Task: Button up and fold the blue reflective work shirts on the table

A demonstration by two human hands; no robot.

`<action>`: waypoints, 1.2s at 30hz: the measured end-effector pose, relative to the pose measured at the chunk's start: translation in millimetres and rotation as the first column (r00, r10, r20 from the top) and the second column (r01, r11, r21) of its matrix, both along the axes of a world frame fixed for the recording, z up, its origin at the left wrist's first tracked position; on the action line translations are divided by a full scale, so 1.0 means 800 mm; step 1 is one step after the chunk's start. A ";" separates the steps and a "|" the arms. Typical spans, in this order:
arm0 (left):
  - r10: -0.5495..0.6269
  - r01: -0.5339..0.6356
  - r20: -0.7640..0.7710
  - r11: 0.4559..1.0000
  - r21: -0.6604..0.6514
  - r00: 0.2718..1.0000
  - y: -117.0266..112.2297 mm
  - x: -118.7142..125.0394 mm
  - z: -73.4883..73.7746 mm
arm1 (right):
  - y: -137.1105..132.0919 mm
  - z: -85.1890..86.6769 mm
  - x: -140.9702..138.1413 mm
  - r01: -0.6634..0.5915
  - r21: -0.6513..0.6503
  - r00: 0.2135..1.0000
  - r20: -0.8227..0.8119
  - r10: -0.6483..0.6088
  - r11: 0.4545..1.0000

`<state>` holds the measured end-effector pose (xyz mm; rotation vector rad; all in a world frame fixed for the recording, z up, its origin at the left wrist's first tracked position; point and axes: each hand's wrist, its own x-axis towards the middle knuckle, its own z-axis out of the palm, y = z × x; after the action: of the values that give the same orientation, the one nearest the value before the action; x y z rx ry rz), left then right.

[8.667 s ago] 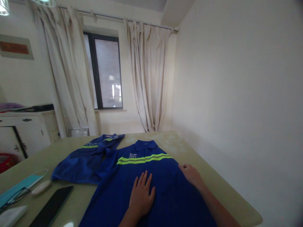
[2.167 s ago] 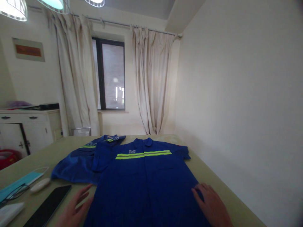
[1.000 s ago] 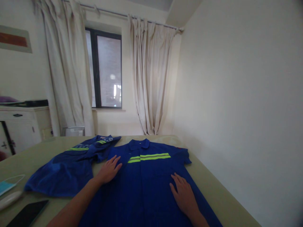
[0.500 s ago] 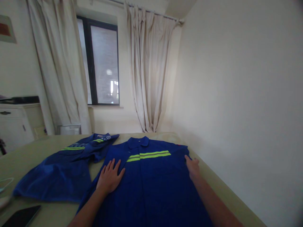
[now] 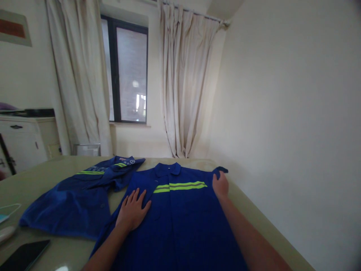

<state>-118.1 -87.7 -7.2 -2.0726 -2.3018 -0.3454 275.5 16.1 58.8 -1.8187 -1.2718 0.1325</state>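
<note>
A blue work jacket (image 5: pixel 186 222) with a yellow-green reflective stripe across the chest lies front up on the table, collar pointing away from me. My left hand (image 5: pixel 132 210) rests flat on its left chest side, fingers spread. At the jacket's right shoulder, my right hand (image 5: pixel 220 184) is closed on the sleeve, whose dark end sticks up past my fingers. A second blue work jacket (image 5: pixel 76 205), with similar stripes and white lettering, lies to the left of the first one.
The pale green table (image 5: pixel 248 210) runs along a bare wall on the right. At the near left lie a dark phone (image 5: pixel 25 256), a white mouse (image 5: pixel 6 234) and a face mask (image 5: pixel 4 217). Behind are curtains (image 5: pixel 183 82), a window (image 5: pixel 131 75) and a white cabinet (image 5: pixel 25 139).
My right hand has shifted inward and up, folding the sleeve over toward the jacket's middle. The left hand stays flat on the jacket. The camera view has turned slightly left.
</note>
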 end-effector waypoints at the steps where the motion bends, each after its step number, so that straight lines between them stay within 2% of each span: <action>1: -0.004 0.004 0.004 1.000 0.007 1.000 0.000 -0.001 -0.001 | -0.002 0.001 -0.010 -0.113 -0.029 0.991 0.066 0.114 0.993; 3: -0.010 0.010 0.013 1.000 0.013 1.000 0.000 -0.001 -0.002 | -0.006 0.002 -0.028 -0.343 -0.117 0.921 0.152 0.358 0.932; 5: -0.011 0.010 0.023 1.000 0.017 1.000 -0.001 -0.001 -0.001 | -0.011 0.000 -0.040 -0.465 -0.196 0.840 0.210 0.500 0.864; 9: -0.013 0.013 0.038 1.000 0.009 0.999 -0.003 0.000 0.002 | -0.022 -0.017 -0.053 -0.520 -0.331 0.738 0.291 0.609 0.788; 12: -0.006 0.006 0.029 1.000 -0.007 1.000 -0.003 0.000 0.003 | -0.027 -0.038 -0.062 -0.499 -0.474 0.682 0.302 0.666 0.726; 17: -0.002 0.002 0.010 1.000 -0.007 1.000 -0.003 0.000 0.003 | -0.011 -0.060 -0.076 -0.324 -0.533 0.773 0.328 0.544 0.782; 22: -0.010 0.010 0.007 1.000 -0.001 1.000 -0.004 0.000 0.003 | 0.022 -0.057 -0.080 -0.230 -0.616 0.824 0.289 0.488 0.753; 24: -0.014 0.014 0.004 1.000 0.004 1.000 -0.005 -0.001 0.002 | 0.030 -0.055 -0.084 -0.206 -0.600 0.839 0.298 0.455 0.773; 27: -0.020 0.020 0.005 1.000 -0.010 1.000 -0.004 -0.002 0.001 | 0.034 -0.059 -0.088 -0.225 -0.547 0.834 0.320 0.450 0.806; 31: -0.016 0.015 0.014 1.000 0.009 1.000 -0.002 -0.003 -0.003 | 0.034 -0.063 -0.087 -0.265 -0.554 0.819 0.303 0.487 0.789; 33: -0.020 0.020 0.016 1.000 0.017 1.000 -0.002 -0.003 -0.006 | 0.034 -0.058 -0.094 -0.276 -0.552 0.824 0.286 0.489 0.787; 36: -0.030 0.030 0.018 0.999 0.012 0.999 0.001 -0.006 -0.009 | 0.022 -0.044 -0.124 -0.335 -0.490 0.815 0.278 0.508 0.805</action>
<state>-122.8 -86.7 -14.2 -2.1088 -2.2751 -0.3793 176.5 33.7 23.6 -1.9378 -2.0841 0.3231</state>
